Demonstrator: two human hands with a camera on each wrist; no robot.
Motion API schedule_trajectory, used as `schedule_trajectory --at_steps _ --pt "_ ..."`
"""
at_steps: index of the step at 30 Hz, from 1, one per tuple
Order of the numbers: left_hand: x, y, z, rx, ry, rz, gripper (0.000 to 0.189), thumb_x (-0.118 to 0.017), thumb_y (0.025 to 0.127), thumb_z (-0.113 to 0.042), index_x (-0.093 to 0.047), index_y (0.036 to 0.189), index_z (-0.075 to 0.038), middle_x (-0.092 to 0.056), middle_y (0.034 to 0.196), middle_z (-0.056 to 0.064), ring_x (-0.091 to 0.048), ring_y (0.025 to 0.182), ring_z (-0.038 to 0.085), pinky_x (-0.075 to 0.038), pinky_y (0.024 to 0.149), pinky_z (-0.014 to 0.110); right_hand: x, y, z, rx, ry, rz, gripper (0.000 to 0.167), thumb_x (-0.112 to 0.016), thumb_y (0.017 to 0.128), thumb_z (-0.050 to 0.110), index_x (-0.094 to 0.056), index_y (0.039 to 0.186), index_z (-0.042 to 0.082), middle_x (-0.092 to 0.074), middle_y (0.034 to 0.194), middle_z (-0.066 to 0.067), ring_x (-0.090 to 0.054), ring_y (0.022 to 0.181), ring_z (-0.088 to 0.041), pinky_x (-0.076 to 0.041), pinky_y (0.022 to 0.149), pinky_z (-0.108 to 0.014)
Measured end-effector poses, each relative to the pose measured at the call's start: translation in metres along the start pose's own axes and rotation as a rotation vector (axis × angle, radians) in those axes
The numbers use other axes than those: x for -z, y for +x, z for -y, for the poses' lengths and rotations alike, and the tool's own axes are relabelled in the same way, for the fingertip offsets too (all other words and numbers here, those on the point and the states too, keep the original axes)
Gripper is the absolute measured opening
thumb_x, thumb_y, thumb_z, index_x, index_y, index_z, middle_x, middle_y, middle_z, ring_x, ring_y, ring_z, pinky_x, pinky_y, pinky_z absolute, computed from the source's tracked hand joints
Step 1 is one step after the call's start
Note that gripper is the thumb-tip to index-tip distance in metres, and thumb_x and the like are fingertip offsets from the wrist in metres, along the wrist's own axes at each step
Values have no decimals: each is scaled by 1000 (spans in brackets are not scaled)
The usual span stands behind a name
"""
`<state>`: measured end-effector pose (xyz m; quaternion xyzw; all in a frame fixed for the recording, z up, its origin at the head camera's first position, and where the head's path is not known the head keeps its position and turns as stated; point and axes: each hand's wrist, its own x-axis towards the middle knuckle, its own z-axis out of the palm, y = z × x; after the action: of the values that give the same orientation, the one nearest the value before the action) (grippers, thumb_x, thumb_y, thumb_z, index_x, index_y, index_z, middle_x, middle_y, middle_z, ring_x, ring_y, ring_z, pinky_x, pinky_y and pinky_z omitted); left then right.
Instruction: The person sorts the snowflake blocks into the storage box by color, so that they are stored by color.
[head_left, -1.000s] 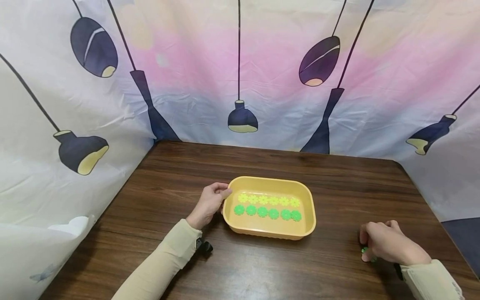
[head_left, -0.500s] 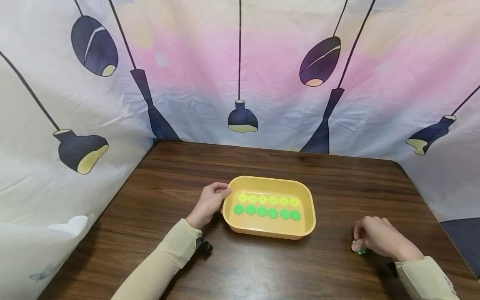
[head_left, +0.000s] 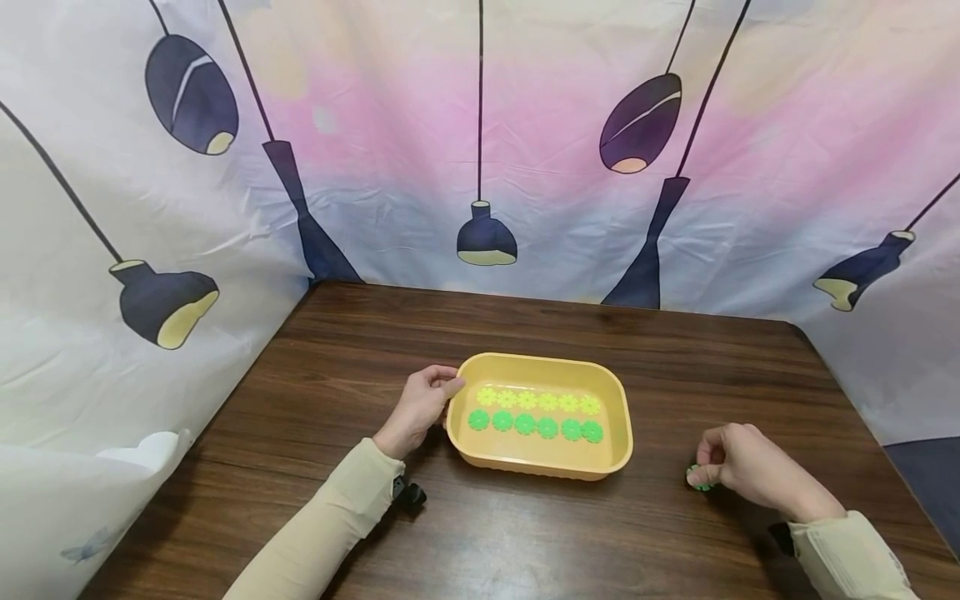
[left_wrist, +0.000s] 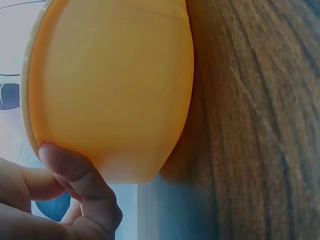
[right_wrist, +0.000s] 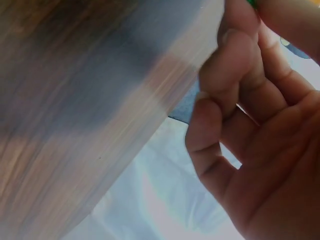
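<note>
A yellow plastic basin (head_left: pixel 536 464) stands on the table, its outer side (left_wrist: pixel 115 90) filling much of the left wrist view. My left hand (head_left: pixel 416 407) grips its left end, thumb and fingers at the rim. Inside lie a row of several yellow-green flower-shaped pieces (head_left: pixel 527 401) and, nearer me, a row of several green ones (head_left: pixel 525 424). To the right of the basin, my right hand (head_left: pixel 757 471) pinches a green flower-shaped piece (head_left: pixel 701 485) low over the table, mostly covered by the fingers. Only a sliver of green shows between the fingertips (right_wrist: pixel 240 15) in the right wrist view.
The dark wood-grain table (head_left: pixel 600 542) reaches back to a hanging cloth (head_left: pixel 420 125) printed with lamps. The cloth also closes off the left side. A small black device (head_left: pixel 410 493) sits at my left wrist.
My right hand has moved left, closer to the basin, with the green flower-shaped piece between its fingers. The left hand and the basin have stayed in place.
</note>
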<state>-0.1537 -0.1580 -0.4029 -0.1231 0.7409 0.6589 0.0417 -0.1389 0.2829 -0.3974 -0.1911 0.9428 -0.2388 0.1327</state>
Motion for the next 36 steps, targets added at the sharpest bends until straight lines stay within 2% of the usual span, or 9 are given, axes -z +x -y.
schedule_trajectory --at_steps 4,13,21,25,29,36 --pt "0 0 0 2 -9 6 24 -62 96 -15 -59 115 0 -57 77 9 -50 50 13 -44 42 23 1 5 2 10 -13 -70 24 -79 80 30 -60 75 17 -59 66 8 -53 58 -7 -45 51 -23" --pt "0 1 0 -2 -9 4 23 -62 96 -15 -59 114 -1 -58 79 10 -50 50 13 -44 42 24 7 12 11 38 -10 -293 18 -74 86 34 -65 83 19 -62 71 5 -46 58 -8 -40 49 -23" --pt "0 1 -1 1 -8 1 23 -62 96 -15 -60 114 -1 -58 79 10 -49 50 13 -43 42 23 5 24 25 99 30 -467 13 -75 87 30 -67 84 21 -65 74 4 -49 60 -10 -41 49 -22" --pt "0 0 -1 0 -1 0 24 -62 96 -15 -60 115 -1 -58 79 9 -49 50 13 -43 42 23 4 30 34 108 65 -498 12 -74 88 32 -66 86 22 -65 75 8 -52 63 -11 -41 51 -23" --pt "0 0 0 -4 5 -1 24 -62 96 -16 -60 115 -1 -58 79 9 -48 50 13 -42 42 23 2 36 44 113 96 -496 13 -74 87 32 -66 87 22 -64 76 8 -52 64 -13 -41 51 -23" --pt "1 1 0 -14 13 2 24 -62 96 -16 -60 115 -1 -57 77 9 -46 47 13 -41 42 24 -1 46 63 207 151 -469 7 -73 89 23 -67 88 19 -67 79 4 -59 68 -13 -45 53 -23"
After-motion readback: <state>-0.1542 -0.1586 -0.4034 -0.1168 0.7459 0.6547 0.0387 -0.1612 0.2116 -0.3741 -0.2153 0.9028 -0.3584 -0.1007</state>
